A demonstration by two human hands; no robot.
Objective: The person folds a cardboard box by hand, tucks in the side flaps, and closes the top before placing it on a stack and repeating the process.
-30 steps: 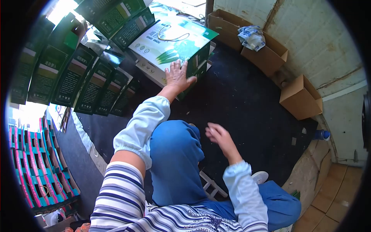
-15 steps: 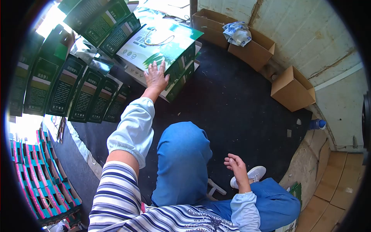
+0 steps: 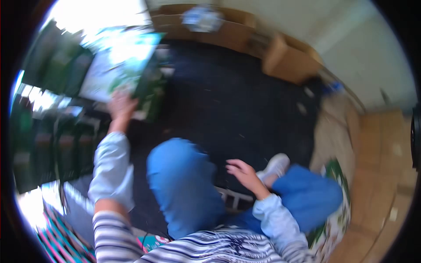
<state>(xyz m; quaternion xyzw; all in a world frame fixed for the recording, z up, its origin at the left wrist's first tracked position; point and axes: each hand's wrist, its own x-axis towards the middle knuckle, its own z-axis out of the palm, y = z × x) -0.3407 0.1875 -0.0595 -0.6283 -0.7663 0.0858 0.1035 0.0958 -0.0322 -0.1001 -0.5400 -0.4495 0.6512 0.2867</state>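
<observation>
A white and green printed carton (image 3: 101, 72) lies at the upper left on another green carton. My left hand (image 3: 122, 106) rests on its near edge, fingers laid over the printed top, smeared by motion. Above the black mat (image 3: 232, 101), between my knees, my right hand (image 3: 244, 174) hangs with loosely bent fingers, holding nothing. Several dark green cartons (image 3: 55, 151) stand in rows to the left of the white and green one.
Brown cardboard boxes (image 3: 287, 61) line the wall, one bearing a crumpled blue and white item (image 3: 201, 18). A blue object (image 3: 333, 87) lies by the wall. Flat brown cardboard (image 3: 377, 175) is at right. Teal and pink packaging (image 3: 63, 234) sits at lower left.
The view has swung to the right and blurred, so the cartons appear farther left. My left hand stays on the white and green carton. My right hand remains free.
</observation>
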